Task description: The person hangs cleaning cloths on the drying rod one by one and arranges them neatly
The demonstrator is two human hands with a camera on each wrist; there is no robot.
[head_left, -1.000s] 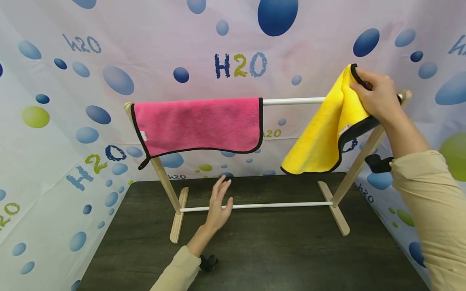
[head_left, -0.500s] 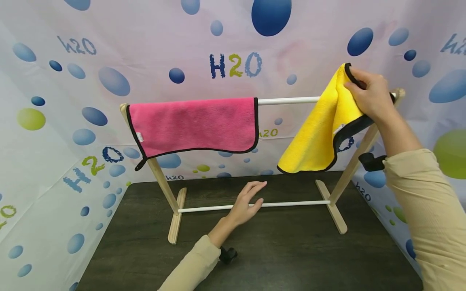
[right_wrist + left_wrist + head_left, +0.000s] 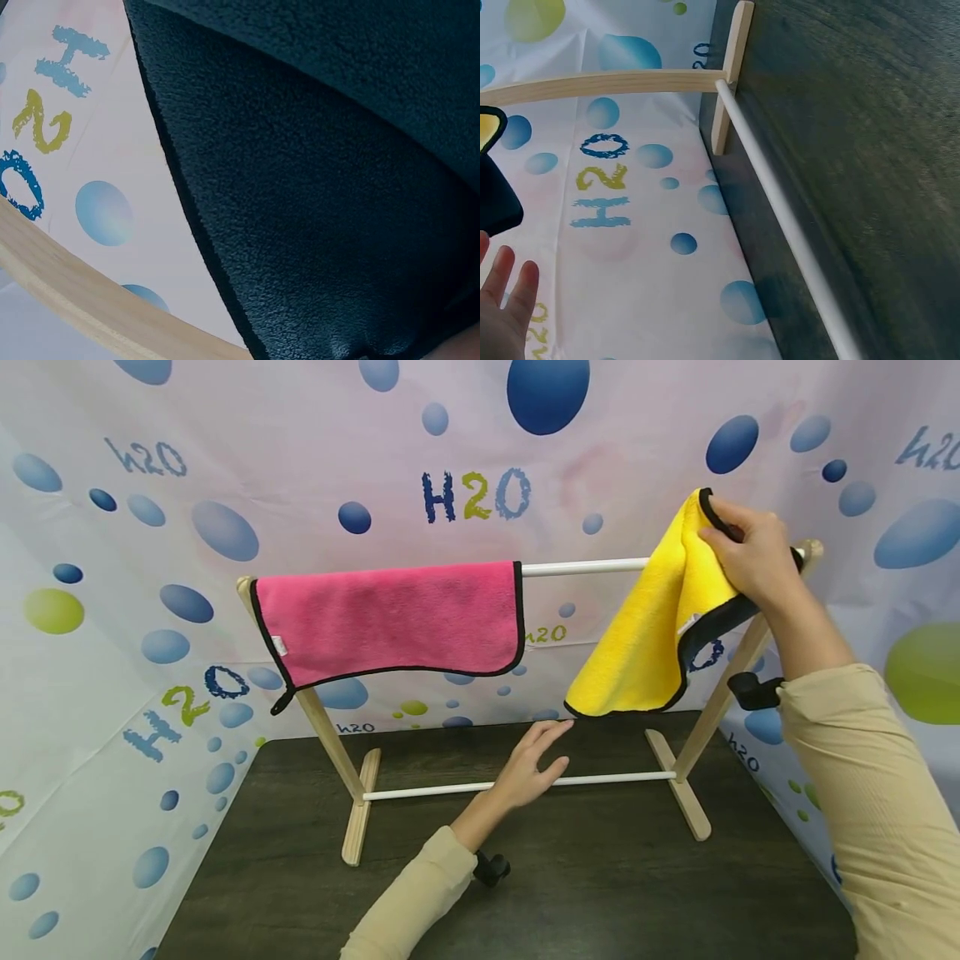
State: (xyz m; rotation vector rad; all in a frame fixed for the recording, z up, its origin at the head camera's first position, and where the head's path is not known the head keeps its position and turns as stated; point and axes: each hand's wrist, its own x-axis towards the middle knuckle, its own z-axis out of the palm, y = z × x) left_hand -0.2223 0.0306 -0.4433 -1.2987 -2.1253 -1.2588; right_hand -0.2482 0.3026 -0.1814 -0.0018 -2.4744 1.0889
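Near the right end of the rack's top bar, my right hand [image 3: 757,552] pinches the black-edged upper border of a yellow cloth [image 3: 637,635]. The cloth hangs slanting down to the left, its dark underside [image 3: 300,187] filling much of the right wrist view. Below its lower left corner, my left hand [image 3: 528,770] is raised in front of the lower bar with fingers extended, holding nothing. In the left wrist view, the fingers [image 3: 521,289] of that hand lie just under the cloth's dark corner [image 3: 496,199]. A pink cloth [image 3: 390,622] with black edging drapes over the left part of the top bar.
The rack has a white top bar [image 3: 585,568], a white lower bar [image 3: 427,791] and wooden legs [image 3: 720,702] with feet. It stands on a dark wooden table [image 3: 600,877]. A printed backdrop [image 3: 300,460] with blue dots hangs behind and around it.
My left hand has moved right along the lower bar to beneath the yellow cloth's corner. The right hand keeps its hold on the cloth. The whole head view has shifted slightly.
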